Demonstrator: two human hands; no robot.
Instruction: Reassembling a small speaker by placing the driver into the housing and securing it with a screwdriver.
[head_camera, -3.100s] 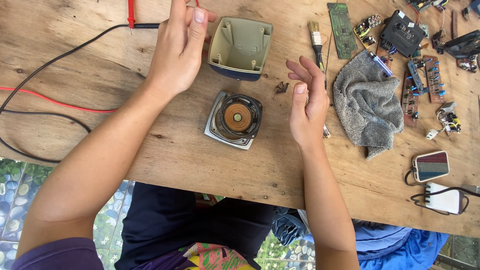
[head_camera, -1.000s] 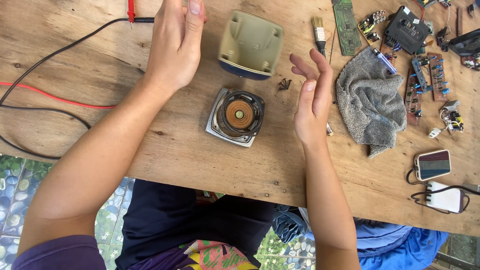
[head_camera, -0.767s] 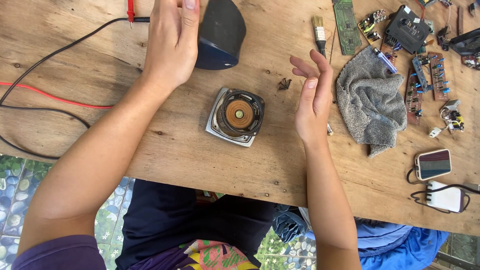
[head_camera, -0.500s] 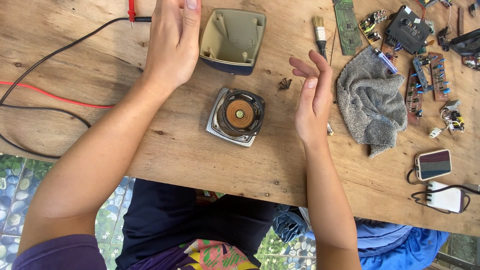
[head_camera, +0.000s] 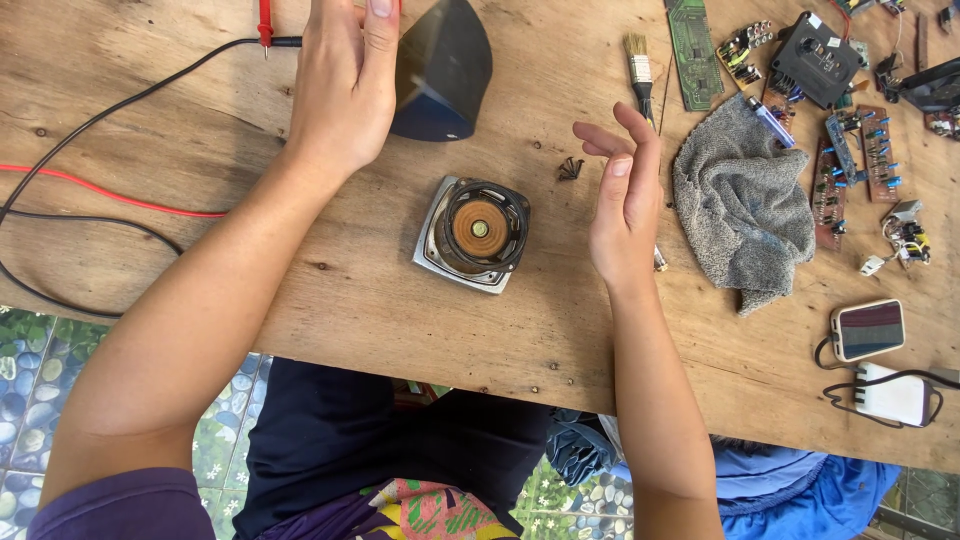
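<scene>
Wooden planks form the table (head_camera: 300, 300) that fills most of the frame. Nearest to us, at the centre, we see a bare speaker driver (head_camera: 473, 232) lying magnet side up on its square metal frame, touched by neither hand. Just right of it, our right hand (head_camera: 622, 205) hovers edge-on with fingers extended and loosely together, holding nothing. A small cluster of dark screws (head_camera: 571, 168) lies between this hand and the driver. Farther up, at the upper centre, our left hand (head_camera: 342, 85) is flat with fingers together, resting against the left side of a dark blue speaker housing (head_camera: 443, 70), which stands tilted on the table. At the right lie a grey cloth (head_camera: 745, 210), a paintbrush (head_camera: 638, 65) and several circuit boards (head_camera: 850, 150). Red and black test leads (head_camera: 120, 195) cross the left side.
</scene>
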